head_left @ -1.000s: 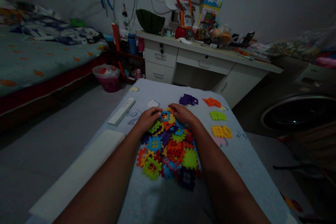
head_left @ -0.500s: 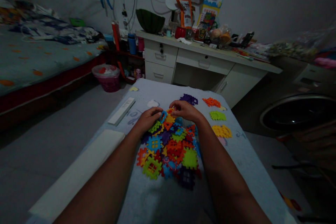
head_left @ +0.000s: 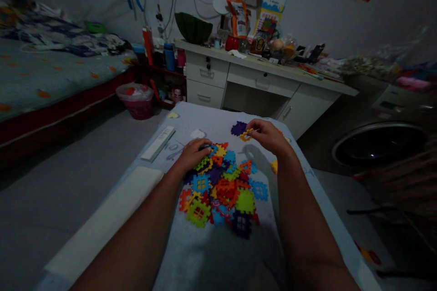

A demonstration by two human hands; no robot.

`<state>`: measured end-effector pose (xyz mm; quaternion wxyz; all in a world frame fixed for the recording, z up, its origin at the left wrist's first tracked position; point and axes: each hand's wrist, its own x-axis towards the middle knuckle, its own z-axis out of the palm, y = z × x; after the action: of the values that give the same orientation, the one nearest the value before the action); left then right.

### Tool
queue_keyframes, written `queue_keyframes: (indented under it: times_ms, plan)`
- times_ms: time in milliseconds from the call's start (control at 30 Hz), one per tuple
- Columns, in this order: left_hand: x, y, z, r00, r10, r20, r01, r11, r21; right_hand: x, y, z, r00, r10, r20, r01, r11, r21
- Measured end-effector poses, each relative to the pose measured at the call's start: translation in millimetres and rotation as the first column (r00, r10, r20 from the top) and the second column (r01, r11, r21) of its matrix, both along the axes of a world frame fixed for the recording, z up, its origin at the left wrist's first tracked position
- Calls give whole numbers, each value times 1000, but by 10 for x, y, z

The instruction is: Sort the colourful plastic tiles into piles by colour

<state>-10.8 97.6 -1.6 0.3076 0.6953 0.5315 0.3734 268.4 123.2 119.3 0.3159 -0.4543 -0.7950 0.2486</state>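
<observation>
Right hand (head_left: pixel 269 136) is pinching a yellow tile (head_left: pixel 246 135) between thumb and fingertips. The tile is lifted off the table (head_left: pixel 211 254), just beside the purple stack (head_left: pixel 238 127) at the far end.

Left hand (head_left: pixel 194 154) lies on the far edge of the pile (head_left: pixel 221 186), fingers curled over a blue tile (head_left: pixel 213 149). Can't tell if it actually grips the tile or only rests on it.

Pile: mixed-colour interlocking tiles, loosely heaped mid-table between the forearms and overlapping every way. Another yellow piece (head_left: pixel 274 166) peeks out beside the right wrist.

Handling, my read:
- The tiles look like light, thin, stiff plastic with open lattice centres and toothed edges.
- They don't look fragile or slippery, and the teeth give purchase.
- Teeth probably snag neighbours, so lifting one from the heap may drag others along.
- Best hold is an edge pinch across two opposite sides, or a fingertip hooked through a window. A flat-lying tile needs an edge tipped up first.

Also on the table: a remote (head_left: pixel 158 143), left of the left hand. A cluttered desk (head_left: pixel 259 77) stands beyond.
</observation>
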Motion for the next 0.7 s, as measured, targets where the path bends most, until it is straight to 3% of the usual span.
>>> queue_keyframes:
  times_ms: [167, 400, 600, 700]
  plan:
    - [15, -32, 57, 994, -52, -93, 50, 998, -27, 538, -218, -58, 972, -204, 116, 190, 974, 122]
    - [40, -52, 113, 997, -74, 1, 74, 996, -57, 1283, -684, -529, 879, -442, 180, 417, 895, 160]
    - [60, -75, 161, 989, -130, 75, 138, 984, -112, 1479, -886, -829, 749, -645, 153, 584, 751, 309]
    - [43, -84, 186, 978, -188, 95, 202, 965, -170, 1458, -925, -943, 695, -686, 215, 594, 716, 365]
